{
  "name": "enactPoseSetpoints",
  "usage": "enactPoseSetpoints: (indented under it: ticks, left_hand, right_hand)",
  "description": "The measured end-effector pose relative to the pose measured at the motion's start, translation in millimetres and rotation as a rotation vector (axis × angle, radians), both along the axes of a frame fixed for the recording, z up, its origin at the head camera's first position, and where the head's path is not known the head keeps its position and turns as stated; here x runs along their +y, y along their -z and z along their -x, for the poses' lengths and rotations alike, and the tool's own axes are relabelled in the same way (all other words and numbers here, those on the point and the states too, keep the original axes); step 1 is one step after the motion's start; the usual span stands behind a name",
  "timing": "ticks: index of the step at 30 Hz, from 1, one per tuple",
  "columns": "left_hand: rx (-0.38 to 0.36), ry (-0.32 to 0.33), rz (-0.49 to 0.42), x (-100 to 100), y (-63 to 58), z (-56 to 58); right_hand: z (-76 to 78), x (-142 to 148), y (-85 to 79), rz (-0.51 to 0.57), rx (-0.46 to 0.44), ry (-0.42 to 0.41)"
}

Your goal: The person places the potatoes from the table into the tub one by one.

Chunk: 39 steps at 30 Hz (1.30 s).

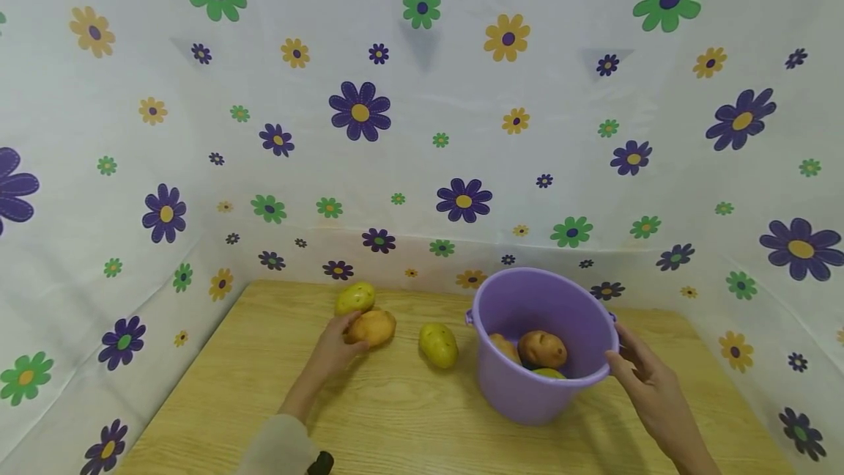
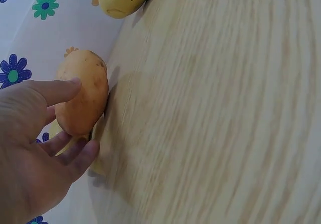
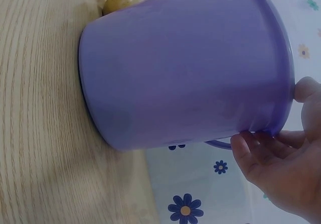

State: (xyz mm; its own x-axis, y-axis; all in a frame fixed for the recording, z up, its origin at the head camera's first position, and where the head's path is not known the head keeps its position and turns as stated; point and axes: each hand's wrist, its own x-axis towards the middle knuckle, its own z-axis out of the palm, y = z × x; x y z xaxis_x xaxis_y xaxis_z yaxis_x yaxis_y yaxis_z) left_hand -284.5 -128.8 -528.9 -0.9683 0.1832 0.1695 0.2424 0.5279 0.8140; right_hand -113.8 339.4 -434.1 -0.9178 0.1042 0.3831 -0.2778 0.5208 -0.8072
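Observation:
With thumb and fingers around one end, my left hand [image 1: 338,347] grips an orange-tan potato [image 1: 373,328] close over the table. Just behind it lies a yellow-green potato [image 1: 354,298], partly covered by the held one. Another yellow-green potato [image 1: 438,345] rests between that hand and a purple bucket [image 1: 527,398]. My right hand [image 1: 653,380] holds the bucket by its right rim, thumb at the near side and fingers by the handle mount. Inside the bucket are a brown potato [image 1: 543,349], a tan one [image 1: 504,347] and a yellow-green one [image 1: 549,373], partly hidden by the wall.
The light wooden table [image 1: 369,416] carries all of this. A white sheet with printed flowers [image 1: 422,167] rises behind the table and along both sides. The bucket stands on the right half, tilted slightly toward me.

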Motion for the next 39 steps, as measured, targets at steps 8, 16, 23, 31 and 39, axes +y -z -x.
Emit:
enactPoseSetpoints:
  ticks: [8,16,23,31,39]
  left_hand:
    - [0.003,-0.033,-0.018,7.2,3.2,-2.9]
    - [-0.008,-0.054,-0.031,8.4,6.9,-1.2]
    - [-0.001,-0.053,-0.032,7.0,10.5,-0.2]
    - [-0.028,-0.104,-0.077,10.1,8.7,-3.6]
    - [-0.086,-0.151,-0.107,10.5,-2.8,-12.0]
  right_hand:
    - [-0.8,0.6,1.0,0.002,0.009,-0.012]
    - [-1.1,-1.5,-0.4,-0.008,0.005,-0.014]
    - [-0.5,-3.0,-2.4,-0.027,-0.001,-0.012]
    - [-0.6,-2.6,-2.4,-0.021,-0.003,-0.014]
    - [-1.3,-1.8,-2.5,-0.018,-0.010,-0.011]
